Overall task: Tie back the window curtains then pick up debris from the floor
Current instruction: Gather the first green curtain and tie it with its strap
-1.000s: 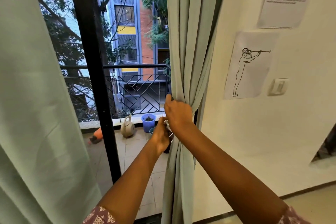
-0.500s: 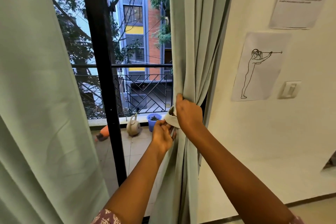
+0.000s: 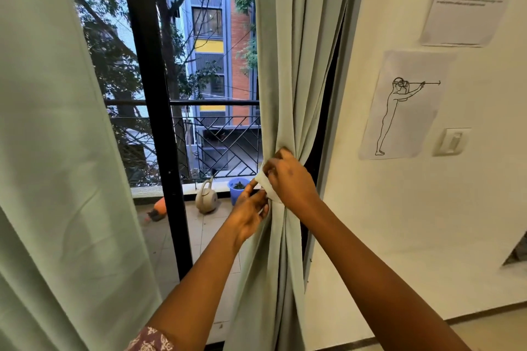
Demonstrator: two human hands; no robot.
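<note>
Where the right-hand curtain (image 3: pixel 288 71) is gathered into a narrow vertical bundle beside the wall (image 3: pixel 413 222), a pale tie-back band (image 3: pixel 263 184) is seen wrapped about it at the pinch point. The bundle's long axis runs straight up and down; the band crosses it roughly level, with its loose end projecting toward the window side. The right hand (image 3: pixel 291 179) is closed around the gathered cloth from the wall side, fingers curled over the top of the band. The left hand (image 3: pixel 251 208) is placed just below and to the window side, thumb and fingers pinching the band's free end. Both hands are touching the band, the left being nearer its loose end, so the next pull is judged to fall to it.

Open room is noted toward the black window frame (image 3: pixel 151 111) and glass; on the other side the wall stands close by, leaving little clearance. The left-hand curtain (image 3: pixel 57 151) hangs loose and untied, well apart. Little floor is visible, and no debris can be made out. Slippage of the folds is considered the main risk if the right hand's hold is eased too soon.
</note>
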